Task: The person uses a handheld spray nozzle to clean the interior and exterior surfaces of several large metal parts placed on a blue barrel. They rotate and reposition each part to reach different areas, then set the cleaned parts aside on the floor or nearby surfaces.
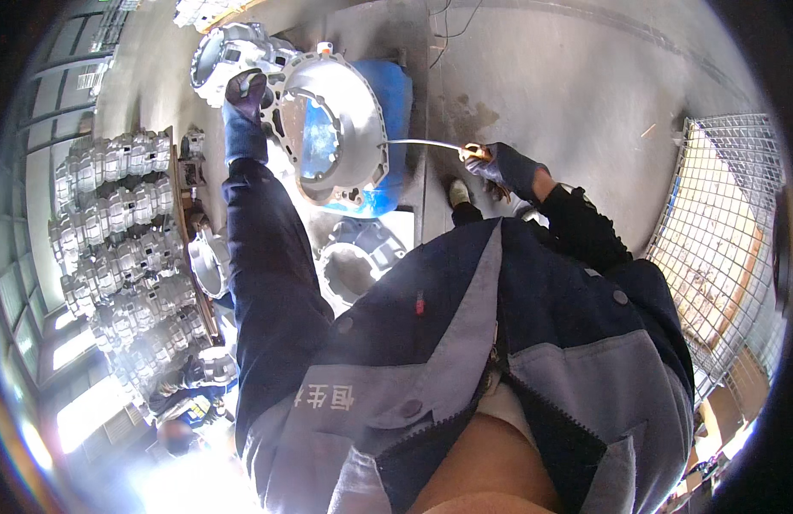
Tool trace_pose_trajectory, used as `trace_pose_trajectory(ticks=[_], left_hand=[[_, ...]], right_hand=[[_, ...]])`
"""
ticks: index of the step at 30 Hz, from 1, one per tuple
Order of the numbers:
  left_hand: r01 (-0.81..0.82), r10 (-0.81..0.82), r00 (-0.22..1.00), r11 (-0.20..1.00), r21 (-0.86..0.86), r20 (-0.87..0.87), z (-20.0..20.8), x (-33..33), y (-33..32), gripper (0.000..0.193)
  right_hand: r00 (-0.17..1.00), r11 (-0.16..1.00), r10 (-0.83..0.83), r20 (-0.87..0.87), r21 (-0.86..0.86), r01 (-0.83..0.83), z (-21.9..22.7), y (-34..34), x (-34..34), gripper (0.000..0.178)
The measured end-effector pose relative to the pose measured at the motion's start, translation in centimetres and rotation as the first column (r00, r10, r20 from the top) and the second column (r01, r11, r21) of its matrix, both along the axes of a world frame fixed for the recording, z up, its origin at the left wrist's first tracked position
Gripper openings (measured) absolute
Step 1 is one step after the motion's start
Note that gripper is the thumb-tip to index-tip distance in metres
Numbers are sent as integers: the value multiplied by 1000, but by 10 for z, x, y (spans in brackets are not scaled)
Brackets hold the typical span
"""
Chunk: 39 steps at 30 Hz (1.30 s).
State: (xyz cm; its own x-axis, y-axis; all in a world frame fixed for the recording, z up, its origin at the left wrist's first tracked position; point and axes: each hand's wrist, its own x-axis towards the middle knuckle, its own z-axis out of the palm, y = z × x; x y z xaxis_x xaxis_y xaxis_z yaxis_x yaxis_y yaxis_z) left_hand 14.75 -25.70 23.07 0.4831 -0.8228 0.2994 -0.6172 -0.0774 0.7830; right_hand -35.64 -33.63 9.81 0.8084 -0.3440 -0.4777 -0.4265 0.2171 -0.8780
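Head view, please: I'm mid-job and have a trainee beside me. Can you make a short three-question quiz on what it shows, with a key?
1. Multiple choice: what colour is the surface seen through the opening of the ring-shaped metal casting?
A) red
B) blue
C) yellow

2. True or false: the wire mesh stands toward the picture's left edge.

3. Short answer: which of the person's hands holds the thin-shafted tool?

Key:
1. B.
2. False; the wire mesh stands toward the right edge.
3. The right hand, gripping the tool at its orange-yellow handle.
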Motion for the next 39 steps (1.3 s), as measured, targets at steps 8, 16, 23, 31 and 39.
trace_pose_trajectory(ticks=[8, 16, 23, 31, 39], left_hand=[[-51, 52, 999, 994, 99, -3, 4, -8, 1, 27], [71, -63, 994, 993, -90, 92, 15, -29, 0, 41], [73, -75, 982, 997, -15, -171, 8, -29, -1, 35], [8, -7, 999, 1000, 3, -51, 6, -32, -2, 34], [56, -56, 994, 998, -8, -89, 15, -44, -4, 35]], right_hand=[[947, 988, 155, -281, 19, -156, 55, 2, -29, 36], [979, 980, -187, 85, 91, 180, 83, -37, -11, 21], [952, 953, -288, 102, 129, 275, 52, -62, 50, 29], [979, 958, -204, -10, 204, 202, 45, -44, 88, 31], [946, 943, -321, -47, 71, 324, 40, -53, 66, 29]])
